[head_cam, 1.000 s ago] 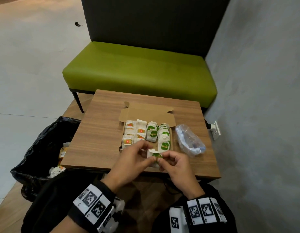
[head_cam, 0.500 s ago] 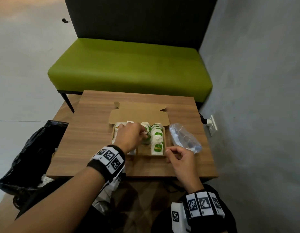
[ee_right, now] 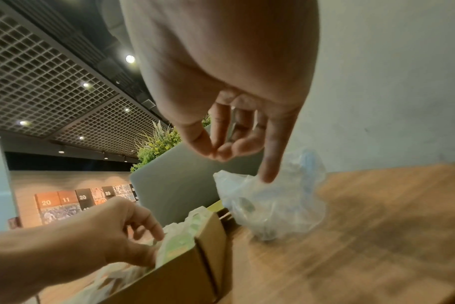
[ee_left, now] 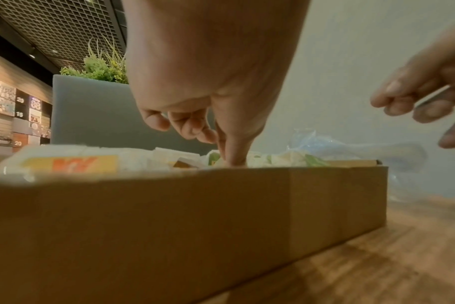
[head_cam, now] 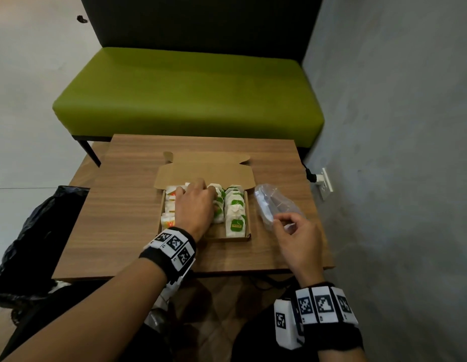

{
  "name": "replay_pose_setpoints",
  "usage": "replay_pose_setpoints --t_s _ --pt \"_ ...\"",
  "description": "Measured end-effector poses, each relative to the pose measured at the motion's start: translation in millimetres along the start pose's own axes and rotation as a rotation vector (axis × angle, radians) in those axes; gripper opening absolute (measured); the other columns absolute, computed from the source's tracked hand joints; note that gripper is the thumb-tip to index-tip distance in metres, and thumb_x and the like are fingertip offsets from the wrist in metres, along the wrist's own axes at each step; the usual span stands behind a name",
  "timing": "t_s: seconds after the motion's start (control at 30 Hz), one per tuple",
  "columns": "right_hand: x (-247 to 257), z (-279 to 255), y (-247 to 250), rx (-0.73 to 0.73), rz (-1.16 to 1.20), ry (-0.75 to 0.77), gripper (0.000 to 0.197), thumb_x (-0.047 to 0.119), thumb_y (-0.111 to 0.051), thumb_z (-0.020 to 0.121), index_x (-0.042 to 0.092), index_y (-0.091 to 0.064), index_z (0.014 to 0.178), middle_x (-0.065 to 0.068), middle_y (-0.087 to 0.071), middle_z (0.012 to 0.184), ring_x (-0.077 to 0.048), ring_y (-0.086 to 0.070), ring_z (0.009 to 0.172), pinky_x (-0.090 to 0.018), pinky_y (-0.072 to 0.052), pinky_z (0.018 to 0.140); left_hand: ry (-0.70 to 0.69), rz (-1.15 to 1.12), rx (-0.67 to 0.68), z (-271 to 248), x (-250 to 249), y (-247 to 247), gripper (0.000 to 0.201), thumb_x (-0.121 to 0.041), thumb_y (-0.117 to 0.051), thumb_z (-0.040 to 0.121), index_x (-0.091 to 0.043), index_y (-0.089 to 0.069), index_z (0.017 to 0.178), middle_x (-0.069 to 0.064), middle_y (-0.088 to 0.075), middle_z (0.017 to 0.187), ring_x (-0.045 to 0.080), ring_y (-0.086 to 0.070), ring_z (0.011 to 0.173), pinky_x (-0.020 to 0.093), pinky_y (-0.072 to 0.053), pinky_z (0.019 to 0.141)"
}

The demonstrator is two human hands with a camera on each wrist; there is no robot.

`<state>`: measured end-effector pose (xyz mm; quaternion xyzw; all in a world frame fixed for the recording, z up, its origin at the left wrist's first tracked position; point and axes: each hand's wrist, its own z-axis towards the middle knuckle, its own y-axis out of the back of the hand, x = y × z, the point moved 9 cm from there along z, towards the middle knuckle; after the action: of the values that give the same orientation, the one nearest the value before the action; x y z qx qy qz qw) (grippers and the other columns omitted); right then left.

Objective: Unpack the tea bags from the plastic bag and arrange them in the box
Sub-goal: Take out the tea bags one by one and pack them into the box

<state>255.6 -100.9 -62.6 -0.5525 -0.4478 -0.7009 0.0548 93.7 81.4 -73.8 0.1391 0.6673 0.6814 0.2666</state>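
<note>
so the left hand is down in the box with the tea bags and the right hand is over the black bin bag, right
Not quite. The left hand is in the box among the tea bags, but the right hand is not near the black bin bag, which sits off the table's other side. The head view shows it over the clear plastic bag, right of the box.

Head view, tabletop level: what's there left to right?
Black bin bag → left hand in open cardboard box of white tea bags → right hand by clear plastic bag → white wall socket.
</note>
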Motion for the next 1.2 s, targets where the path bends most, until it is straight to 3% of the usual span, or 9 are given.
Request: replay_pose_setpoints --t_s 0.1,0.23,0.3,0.47,0.6,0.77,0.87,0.97,1.2 --pt "-11 19 15 -0.046 -0.348 -0.037 0.013 0.026 -0.067 0.089 0.027 -0.071 0.101 0.002 -0.051 0.121 -0.019 -0.047 0.114 -0.035 -0.048 0.086 0.007 -0.034 0.016 0 -1 2 0.032 -0.026 -0.066 0.088 -0.019 -0.06 0.118 0.002 -0.054 0.111 0.023 -0.056 0.1 0.04 -0.035 0.089" --pt "-30 45 13 0.04 -0.453 -0.116 0.012 0.029 -0.067 0.09 0.03 -0.072 0.102 -0.005 -0.039 0.143 -0.028 -0.036 0.132 -0.047 -0.041 0.105 -0.018 -0.089 -0.009 -1 -16 15 0.045 -0.032 -0.068 0.086 -0.024 -0.053 0.129 0.0 -0.051 0.118 0.02 -0.052 0.107 0.038 -0.035 0.092" --pt "-37 52 5 0.112 -0.451 -0.149 0.013 0.032 -0.065 0.091 0.033 -0.072 0.102 -0.005 -0.045 0.14 -0.028 -0.046 0.127 -0.051 -0.04 0.107 -0.111 -0.168 -0.065 -4 -40 27 0.04 -0.03 -0.064 0.09 -0.024 -0.054 0.128 0.0 -0.052 0.123 0.018 -0.051 0.11 0.036 -0.037 0.096" --pt "-44 48 -3 0.195 -0.364 -0.188 0.014 0.026 -0.063 0.09 0.038 -0.07 0.087 0.006 -0.064 0.098 -0.018 -0.062 0.092 -0.035 -0.052 0.08 -0.525 -0.255 0.048 -8 -126 21 0.032 -0.024 -0.054 0.098 -0.023 -0.055 0.13 0.0 -0.062 0.131 0.021 -0.064 0.106 0.038 -0.054 0.086" --pt "-48 38 -5 0.205 -0.433 -0.176 0.015 0.025 -0.06 0.089 0.032 -0.071 0.096 0.0 -0.063 0.11 -0.023 -0.061 0.1 -0.042 -0.053 0.087 -0.609 -0.019 0.1 2 -151 3 0.033 -0.034 -0.048 0.1 -0.028 -0.055 0.132 0.003 -0.06 0.123 0.026 -0.061 0.104 0.037 -0.045 0.079" --pt "-40 36 2 0.151 -0.496 -0.086 0.041 0.033 -0.064 0.09 0.02 -0.059 0.129 -0.004 -0.04 0.128 -0.028 -0.055 0.112 -0.046 -0.048 0.098 -0.537 0.151 0.029 2 -154 4 0.021 -0.041 -0.063 0.084 -0.025 -0.074 0.092 0.006 -0.046 0.129 0.028 -0.042 0.114 0.044 -0.035 0.087" --pt "-34 35 6 0.141 -0.513 -0.076 0.066 0.041 -0.073 0.081 0.018 -0.046 0.137 -0.008 -0.034 0.129 -0.029 -0.053 0.108 -0.044 -0.049 0.095 -0.513 0.152 0.117 -2 -152 -5 0.025 -0.04 -0.065 0.083 -0.03 -0.071 0.104 0.008 -0.029 0.152 0.032 -0.033 0.132 0.055 -0.029 0.101" --pt "-34 31 7 0.128 -0.54 -0.066 0.088 0.042 -0.082 0.071 0.015 -0.035 0.139 -0.009 -0.032 0.13 -0.028 -0.052 0.108 -0.046 -0.048 0.095 -0.472 0.179 0.193 -5 -147 -15 0.046 -0.043 -0.067 0.081 -0.035 -0.058 0.126 0.008 -0.031 0.151 0.033 -0.037 0.131 0.062 -0.024 0.104" --pt "-29 27 9 0.104 -0.66 0.032 0.048 0.031 -0.075 0.081 0.029 -0.057 0.125 -0.004 -0.03 0.146 -0.024 -0.039 0.132 -0.043 -0.037 0.105 -0.353 -0.016 0.348 -11 -141 -27 0.056 -0.03 -0.067 0.08 -0.025 -0.05 0.133 0.002 -0.056 0.128 0.026 -0.058 0.114 0.051 -0.033 0.1"
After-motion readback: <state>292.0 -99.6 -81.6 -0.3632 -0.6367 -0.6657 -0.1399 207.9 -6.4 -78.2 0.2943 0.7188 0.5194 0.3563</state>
